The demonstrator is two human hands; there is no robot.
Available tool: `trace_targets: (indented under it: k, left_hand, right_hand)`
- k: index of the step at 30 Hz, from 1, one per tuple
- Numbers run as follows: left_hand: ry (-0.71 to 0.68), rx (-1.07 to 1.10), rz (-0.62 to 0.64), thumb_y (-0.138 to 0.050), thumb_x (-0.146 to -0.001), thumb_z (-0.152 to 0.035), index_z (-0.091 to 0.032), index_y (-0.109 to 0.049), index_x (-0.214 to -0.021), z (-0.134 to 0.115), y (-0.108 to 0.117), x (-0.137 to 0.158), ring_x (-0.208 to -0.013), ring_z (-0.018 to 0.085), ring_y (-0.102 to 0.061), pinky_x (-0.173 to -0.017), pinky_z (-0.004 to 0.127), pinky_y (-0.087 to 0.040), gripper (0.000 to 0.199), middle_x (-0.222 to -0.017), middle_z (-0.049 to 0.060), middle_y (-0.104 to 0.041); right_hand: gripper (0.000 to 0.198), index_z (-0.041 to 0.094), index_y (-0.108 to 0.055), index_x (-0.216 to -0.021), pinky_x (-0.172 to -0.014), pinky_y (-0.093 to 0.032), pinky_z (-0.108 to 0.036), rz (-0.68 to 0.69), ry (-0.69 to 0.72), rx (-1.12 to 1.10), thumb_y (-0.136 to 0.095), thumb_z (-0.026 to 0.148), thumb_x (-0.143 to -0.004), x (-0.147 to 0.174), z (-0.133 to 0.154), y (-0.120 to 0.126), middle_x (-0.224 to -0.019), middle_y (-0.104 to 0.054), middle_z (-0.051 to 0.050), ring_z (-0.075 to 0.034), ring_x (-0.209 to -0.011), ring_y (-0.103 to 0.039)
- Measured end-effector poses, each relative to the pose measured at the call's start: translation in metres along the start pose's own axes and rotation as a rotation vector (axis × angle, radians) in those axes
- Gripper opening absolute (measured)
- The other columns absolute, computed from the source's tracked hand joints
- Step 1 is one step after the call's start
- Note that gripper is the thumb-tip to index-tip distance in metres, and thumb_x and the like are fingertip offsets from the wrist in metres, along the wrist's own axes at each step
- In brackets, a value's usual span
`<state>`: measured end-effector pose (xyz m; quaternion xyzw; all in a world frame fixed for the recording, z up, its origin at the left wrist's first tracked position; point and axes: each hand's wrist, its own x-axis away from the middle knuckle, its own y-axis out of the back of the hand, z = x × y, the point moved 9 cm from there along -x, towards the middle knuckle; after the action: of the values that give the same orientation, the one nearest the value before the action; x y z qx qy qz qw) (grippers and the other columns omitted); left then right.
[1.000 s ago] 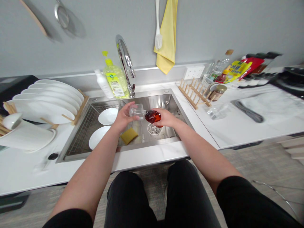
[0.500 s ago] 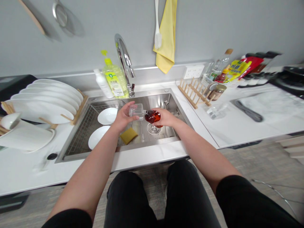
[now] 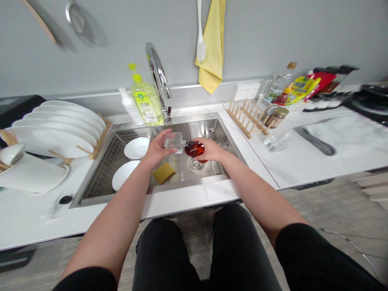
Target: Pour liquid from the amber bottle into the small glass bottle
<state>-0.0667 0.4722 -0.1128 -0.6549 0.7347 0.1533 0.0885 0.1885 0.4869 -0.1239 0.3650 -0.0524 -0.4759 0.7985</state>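
Note:
Over the right half of the steel sink (image 3: 178, 182), my left hand (image 3: 158, 148) is closed on a clear, boxy glass container (image 3: 173, 142), tipped on its side. My right hand (image 3: 210, 149) is wrapped round a bottle of dark red liquid (image 3: 194, 149), also lying sideways. The bottle's narrow end faces the clear container, and the two meet or nearly meet; I cannot tell whether they touch. Beneath them is the drain (image 3: 196, 164). A yellow sponge (image 3: 164, 173) lies in the sink below my left hand.
Two white bowls (image 3: 137, 148) sit left in the sink. Behind it stand the faucet (image 3: 157, 76) and a dish soap bottle (image 3: 147, 101). White plates (image 3: 57, 121) fill a rack at left. A wooden rack (image 3: 247, 119) and a jar (image 3: 278, 117) stand at right.

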Motion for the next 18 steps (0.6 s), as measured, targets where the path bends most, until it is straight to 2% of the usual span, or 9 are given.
trace_targets:
  k: [9,13,18]
  left_hand:
    - [-0.023,-0.014,-0.016,-0.113,-0.061,-0.038,-0.026,-0.067,-0.159,0.0005,0.0010,-0.0008,-0.143,0.040,-0.072,-0.113,0.054,-0.064,0.109,-0.147,0.016,-0.077]
    - [-0.028,-0.031,-0.001,-0.112,-0.062,-0.037,-0.026,-0.065,-0.161,0.0002,0.0002,-0.0011,-0.148,0.041,-0.068,-0.114,0.054,-0.063,0.110,-0.148,0.016,-0.077]
    - [-0.013,-0.038,-0.009,-0.112,-0.061,-0.034,-0.026,-0.066,-0.161,0.0009,-0.0001,-0.0004,-0.146,0.041,-0.070,-0.116,0.056,-0.062,0.111,-0.148,0.016,-0.078]
  right_hand:
    - [0.088,0.024,-0.076,-0.147,-0.121,-0.059,-0.055,0.007,-0.007,0.013,-0.109,0.029,-0.066,0.0002,0.0011,0.0000,-0.139,-0.083,-0.011,-0.036,-0.127,-0.080]
    - [0.087,0.026,-0.077,-0.146,-0.122,-0.058,-0.055,0.012,-0.013,0.014,-0.109,0.029,-0.066,0.0006,0.0021,0.0006,-0.140,-0.083,-0.010,-0.036,-0.128,-0.080]
    - [0.087,0.024,-0.076,-0.147,-0.123,-0.058,-0.055,0.024,-0.015,0.032,-0.109,0.028,-0.067,0.0012,0.0028,0.0006,-0.140,-0.083,-0.011,-0.037,-0.130,-0.079]
